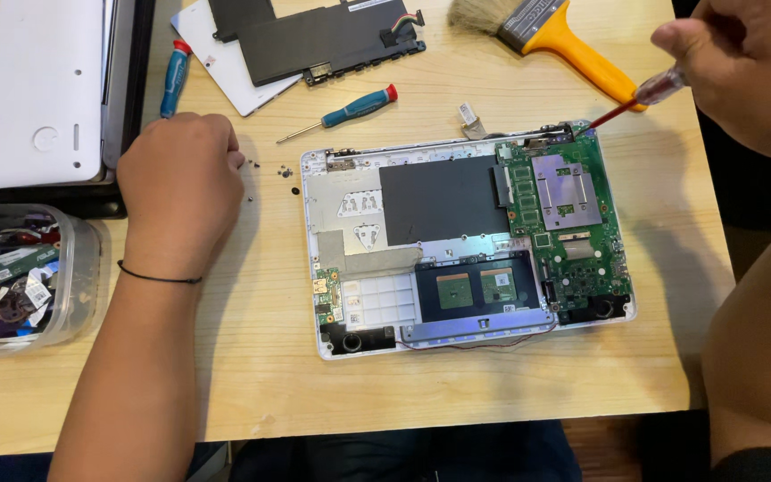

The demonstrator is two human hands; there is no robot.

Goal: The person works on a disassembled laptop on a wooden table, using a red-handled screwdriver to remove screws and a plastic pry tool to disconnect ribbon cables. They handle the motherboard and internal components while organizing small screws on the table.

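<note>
An opened white laptop base point(341, 344) lies on the wooden table with its green circuit board point(573, 241) exposed at the right. My right hand point(742, 71) grips a red-handled screwdriver point(649, 92) whose tip touches the base's top right corner by the hinge. My left hand point(180, 183) is curled knuckles-down on the table, left of the base, beside several small black screws point(283, 171). A thin black band circles that wrist.
A blue screwdriver point(350, 110) and a black battery pack point(323, 37) lie above the base. A yellow-handled brush point(564, 36) sits at top right, a white laptop lid point(29, 89) at top left, a clear tub of parts point(78, 268) at left, another blue tool point(171, 78).
</note>
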